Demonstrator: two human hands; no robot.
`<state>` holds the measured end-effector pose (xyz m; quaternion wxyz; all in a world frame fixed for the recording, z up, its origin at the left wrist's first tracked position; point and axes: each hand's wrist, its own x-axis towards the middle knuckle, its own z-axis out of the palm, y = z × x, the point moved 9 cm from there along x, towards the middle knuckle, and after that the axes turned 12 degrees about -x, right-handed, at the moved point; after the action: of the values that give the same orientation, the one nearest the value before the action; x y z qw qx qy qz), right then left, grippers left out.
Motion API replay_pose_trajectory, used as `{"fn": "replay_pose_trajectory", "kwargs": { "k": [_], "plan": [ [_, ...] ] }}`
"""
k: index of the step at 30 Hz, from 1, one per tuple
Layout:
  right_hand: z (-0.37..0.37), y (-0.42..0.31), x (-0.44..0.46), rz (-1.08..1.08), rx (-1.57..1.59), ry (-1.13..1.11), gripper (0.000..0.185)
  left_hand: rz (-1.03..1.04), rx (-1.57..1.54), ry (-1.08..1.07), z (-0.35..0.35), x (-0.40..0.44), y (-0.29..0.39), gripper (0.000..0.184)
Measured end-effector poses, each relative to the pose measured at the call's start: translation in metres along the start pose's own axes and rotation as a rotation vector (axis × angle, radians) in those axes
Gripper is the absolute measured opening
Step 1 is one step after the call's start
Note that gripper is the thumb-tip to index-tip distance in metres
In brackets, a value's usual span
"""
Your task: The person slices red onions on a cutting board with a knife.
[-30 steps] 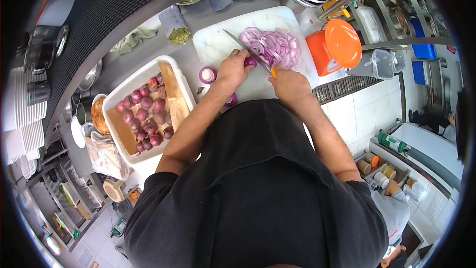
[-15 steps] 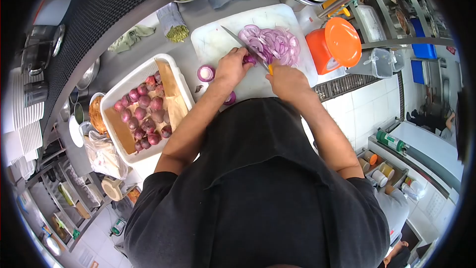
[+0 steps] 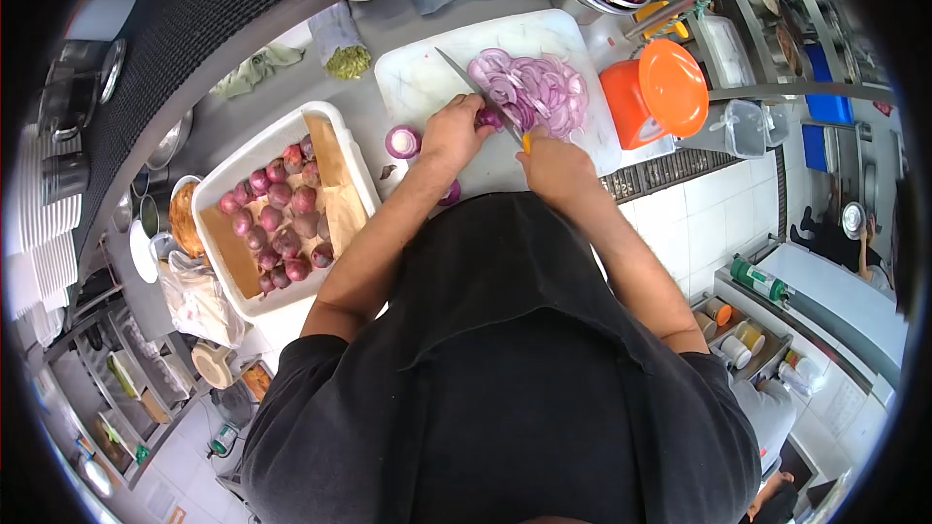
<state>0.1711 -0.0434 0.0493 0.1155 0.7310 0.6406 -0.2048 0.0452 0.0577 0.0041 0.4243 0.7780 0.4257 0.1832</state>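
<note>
With fingers curled, my left hand holds a piece of red onion against the white cutting board. My right hand grips the yellow handle of a knife. Its blade lies beside the onion piece, pointing to the upper left. Just past the blade spreads a pile of sliced red onion. A peeled onion half sits left of my left wrist. Another onion piece is partly hidden by my forearm and apron.
To the left stands a white crate of whole red onions on brown paper. Right of the board is an orange kitchen scale. A metal pot with onion peels stands behind. A co-worker is at lower right.
My right hand and the knife have shifted slightly down and left. My left hand stays on the onion. At far right, another person's hand now shows with a round, light-coloured object.
</note>
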Motion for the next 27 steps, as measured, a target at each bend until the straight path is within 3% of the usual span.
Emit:
{"fn": "replay_pose_trajectory", "kwargs": {
  "k": [5, 11, 17, 26, 27],
  "plan": [
    [0.035, -0.001, 0.026, 0.035, 0.044, 0.031, 0.038, -0.026, -0.008, -0.023, 0.000, 0.001, -0.001, 0.032],
    [-0.022, -0.010, -0.003, -0.020, -0.013, -0.014, 0.042, 0.023, 0.048, 0.020, -0.001, 0.000, 0.000, 0.035],
    [0.049, -0.002, 0.029, 0.013, 0.015, 0.019, 0.045, -0.002, 0.095, 0.000, 0.001, -0.002, 0.004, 0.034],
    [0.045, 0.017, 0.031, 0.041, 0.164, 0.019, 0.045, 0.300, 0.315, 0.060, -0.004, -0.012, 0.032, 0.035],
    [0.042, 0.019, 0.029, 0.044, 0.152, 0.023, 0.045, 0.177, 0.294, 0.046, -0.006, -0.007, 0.023, 0.038]
  ]
}}
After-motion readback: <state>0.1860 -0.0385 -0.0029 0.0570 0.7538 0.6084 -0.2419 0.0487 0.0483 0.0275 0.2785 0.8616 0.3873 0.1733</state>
